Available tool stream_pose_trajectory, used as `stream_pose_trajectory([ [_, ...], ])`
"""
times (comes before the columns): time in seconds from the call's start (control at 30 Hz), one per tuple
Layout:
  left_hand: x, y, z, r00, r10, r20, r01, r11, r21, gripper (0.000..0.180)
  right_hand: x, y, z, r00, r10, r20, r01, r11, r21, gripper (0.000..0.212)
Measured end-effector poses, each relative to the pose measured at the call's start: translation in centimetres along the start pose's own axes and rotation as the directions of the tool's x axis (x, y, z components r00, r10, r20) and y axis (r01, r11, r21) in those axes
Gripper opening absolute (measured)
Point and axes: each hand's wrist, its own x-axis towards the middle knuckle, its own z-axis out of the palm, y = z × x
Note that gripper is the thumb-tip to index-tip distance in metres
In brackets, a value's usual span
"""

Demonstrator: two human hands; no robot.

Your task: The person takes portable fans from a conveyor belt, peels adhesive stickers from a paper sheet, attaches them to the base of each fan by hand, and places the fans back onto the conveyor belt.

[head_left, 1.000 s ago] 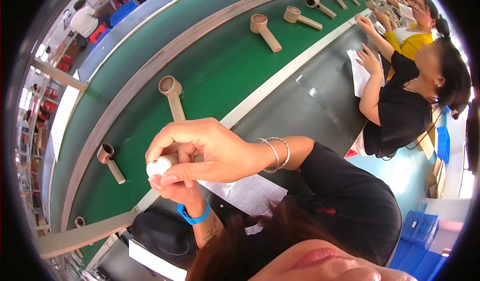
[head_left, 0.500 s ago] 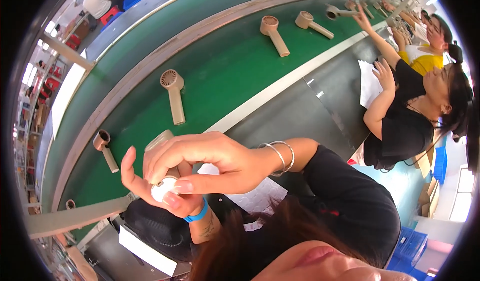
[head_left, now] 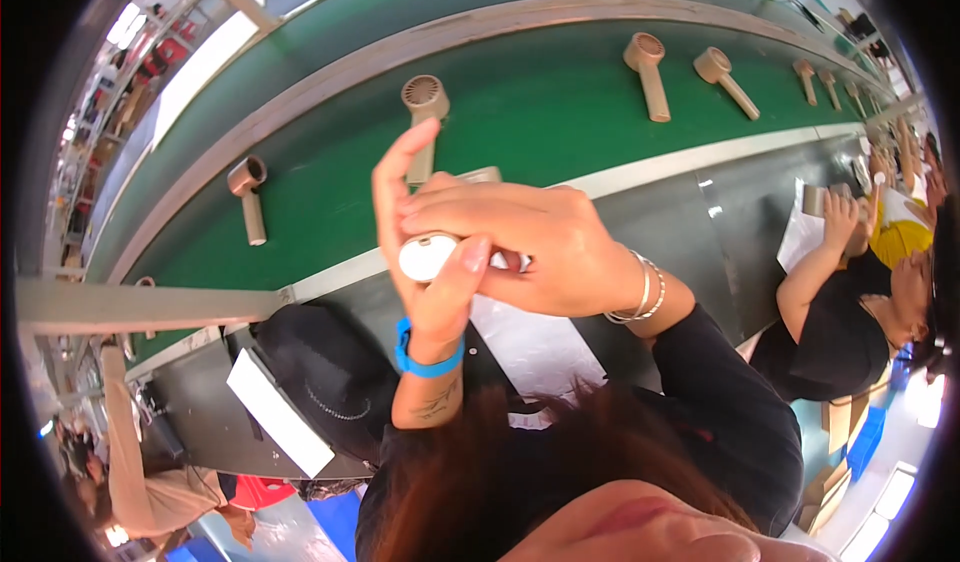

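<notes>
Item: beige handheld fan (head_left: 432, 254), white end cap facing the camera, held above the near edge of the bench (head_left: 650, 222); left hand (head_left: 425, 262) fingers clamped beneath it, right hand (head_left: 530, 247) fingers closed over its body. Risk: crowded grips may let it slip onto the green conveyor belt (head_left: 540, 102), where similar fans (head_left: 645, 72) lie.

I saw a green belt (head_left: 520, 112) carrying beige fans (head_left: 424, 112), beside a grey bench (head_left: 640, 212) holding white sheets (head_left: 530, 337).

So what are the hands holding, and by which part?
A beige handheld fan. The left hand pinches its white end, and the right hand wraps the body.
</notes>
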Motion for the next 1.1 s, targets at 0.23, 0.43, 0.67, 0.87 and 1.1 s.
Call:
stream_pose_trajectory([
  [0.23,2.8,-2.8,-4.6,0.984,0.164,0.076,-0.180,0.862,0.474,0.072,1.1,4.3,-3.0,0.962,0.269,-0.041,-0.263,0.957,0.120,0.030],
  [0.43,4.0,-8.5,-11.5,0.956,-0.007,-0.293,0.253,0.525,0.813,0.043,0.2,17.0,-4.4,0.930,0.280,-0.238,-0.337,0.907,-0.252,0.037],
  [0.67,2.3,-12.8,-12.4,0.988,0.036,-0.149,0.146,0.092,0.985,0.052,-2.8,20.7,-3.1,0.876,0.482,0.031,-0.417,0.787,-0.455,0.053],
  [0.87,4.4,-10.6,-11.7,0.865,0.471,-0.172,-0.044,0.413,0.910,0.044,-1.8,17.2,-6.9,0.969,0.242,-0.041,-0.226,0.817,-0.530,0.038],
  [1.1,3.6,-1.5,-6.5,0.787,0.543,-0.292,-0.267,0.727,0.632,0.037,-6.6,5.3,0.6,0.819,0.229,0.526,-0.006,0.921,-0.391,0.026],
])
